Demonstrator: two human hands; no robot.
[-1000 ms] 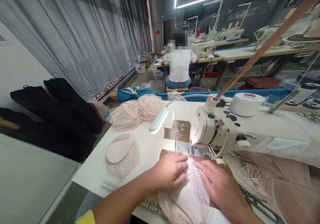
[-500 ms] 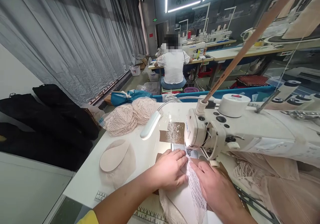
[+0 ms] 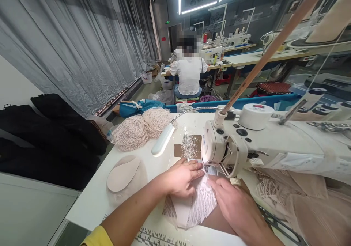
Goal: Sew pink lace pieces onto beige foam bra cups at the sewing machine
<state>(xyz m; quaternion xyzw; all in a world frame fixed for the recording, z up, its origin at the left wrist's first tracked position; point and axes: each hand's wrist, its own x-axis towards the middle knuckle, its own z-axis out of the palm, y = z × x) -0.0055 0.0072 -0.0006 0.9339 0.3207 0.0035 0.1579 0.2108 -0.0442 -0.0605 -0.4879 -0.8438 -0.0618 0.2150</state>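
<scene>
A lace cup piece with a smooth pale panel lies on the sewing machine bed, its upper end close to the needle area of the white sewing machine. My left hand rests flat on the piece, fingers stretched toward the presser foot and pressing the fabric down. At the right edge of the lace, my right hand has its fingers drawn together, gripping the edge near the needle; the fingertips are partly hidden. The needle itself is hard to make out.
Lace cups are piled at the table's back left. Smooth beige cup pieces lie left of my forearm. More beige fabric sits at right. A lamp arches over the table. A person sits ahead at another machine.
The lace piece has moved up toward the needle, and its lower part has spread out wider and turned. My left hand has shifted slightly up and left; my right hand stays at the edge.
</scene>
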